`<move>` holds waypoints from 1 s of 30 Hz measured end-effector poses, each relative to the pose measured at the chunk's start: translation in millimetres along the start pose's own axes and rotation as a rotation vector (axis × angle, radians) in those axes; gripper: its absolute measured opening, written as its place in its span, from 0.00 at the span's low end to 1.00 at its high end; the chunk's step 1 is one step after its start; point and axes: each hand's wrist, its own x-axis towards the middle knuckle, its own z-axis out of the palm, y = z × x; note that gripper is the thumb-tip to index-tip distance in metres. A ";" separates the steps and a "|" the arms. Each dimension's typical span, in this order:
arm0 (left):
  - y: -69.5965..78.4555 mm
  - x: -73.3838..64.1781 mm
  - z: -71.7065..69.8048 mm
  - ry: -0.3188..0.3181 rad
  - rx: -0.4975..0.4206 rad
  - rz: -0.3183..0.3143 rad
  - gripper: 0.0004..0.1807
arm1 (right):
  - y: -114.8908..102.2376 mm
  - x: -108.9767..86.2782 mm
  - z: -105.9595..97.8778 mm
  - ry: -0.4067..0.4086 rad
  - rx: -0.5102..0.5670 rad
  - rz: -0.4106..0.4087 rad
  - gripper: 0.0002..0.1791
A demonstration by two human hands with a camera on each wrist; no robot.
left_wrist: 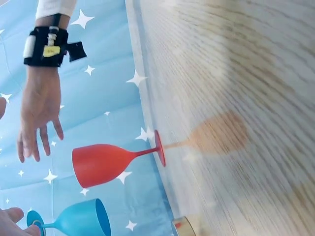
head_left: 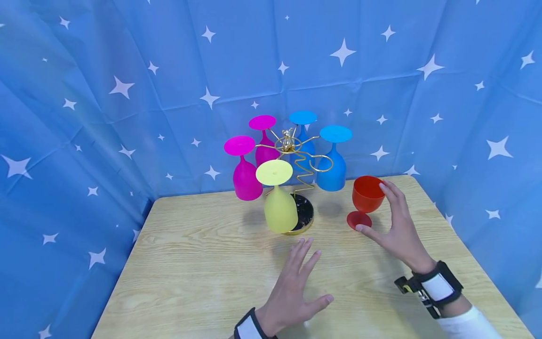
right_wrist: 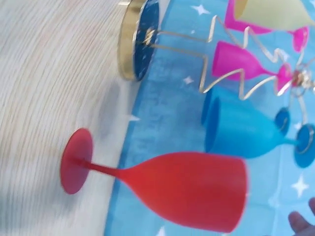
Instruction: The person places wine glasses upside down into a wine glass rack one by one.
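A red goblet (head_left: 367, 197) stands upright on the table at the right. Around its far side reaches my right hand (head_left: 400, 233), fingers spread and straight, thumb near the foot. Both wrist views show a gap between that hand (left_wrist: 40, 101) and the goblet (right_wrist: 189, 189). My left hand (head_left: 292, 287), fingers apart and holding nothing, hovers over the table in front of a yellow goblet (head_left: 281, 209). That goblet hangs upside down from a gold wire rack (head_left: 305, 178) with a black round base (head_left: 306, 212). One rack loop at the right front carries no goblet.
Two magenta goblets (head_left: 247, 181) hang on the rack's left and two blue goblets (head_left: 332, 172) on its right, all upside down. A small gold bear figure (head_left: 288, 140) tops the rack. Behind the wooden table (head_left: 190, 254) hangs a blue star-patterned curtain (head_left: 178, 56).
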 end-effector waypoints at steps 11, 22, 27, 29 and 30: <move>4.3 9.0 6.5 -0.088 -0.015 -0.039 0.50 | 54.2 34.6 16.9 0.037 0.222 0.251 0.66; 2.7 5.7 8.7 -0.108 -0.060 -0.080 0.51 | 88.6 43.1 40.1 -0.022 0.312 0.394 0.65; 1.3 3.5 9.6 -0.077 -0.050 -0.057 0.50 | 90.5 43.1 45.9 -0.005 0.301 0.395 0.62; 0.9 3.1 10.2 -0.055 -0.037 -0.037 0.50 | 90.7 43.0 48.2 0.000 0.314 0.398 0.61; 0.7 2.9 10.3 -0.051 -0.034 -0.033 0.50 | 91.0 42.8 49.3 0.004 0.325 0.400 0.60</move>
